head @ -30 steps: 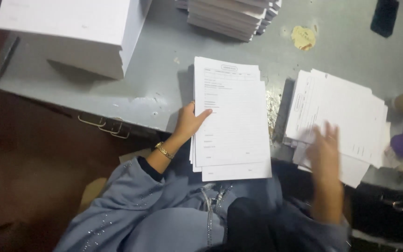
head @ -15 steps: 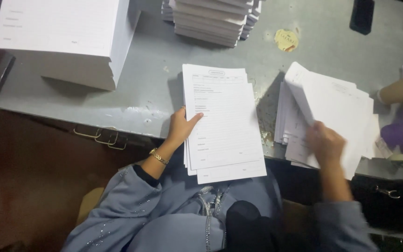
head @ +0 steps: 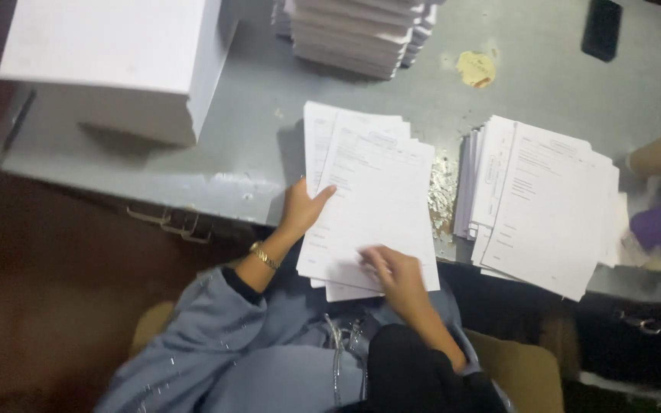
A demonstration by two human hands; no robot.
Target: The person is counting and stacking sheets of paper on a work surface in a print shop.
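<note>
**Two hands on a stack of printed sheets, grey table**

Left hand (head: 300,213): laid open on the left edge of the near paper stack (head: 372,200), thumb on top. Right hand (head: 393,269): fingers loosely curled, pressing the top sheet's lower edge; grip unclear. Stack overhangs the table (head: 254,153) edge. Second paper stack (head: 545,203) just right. Behind: white box (head: 116,65), piled booklets (head: 361,34), dark phone (head: 601,29).
</note>
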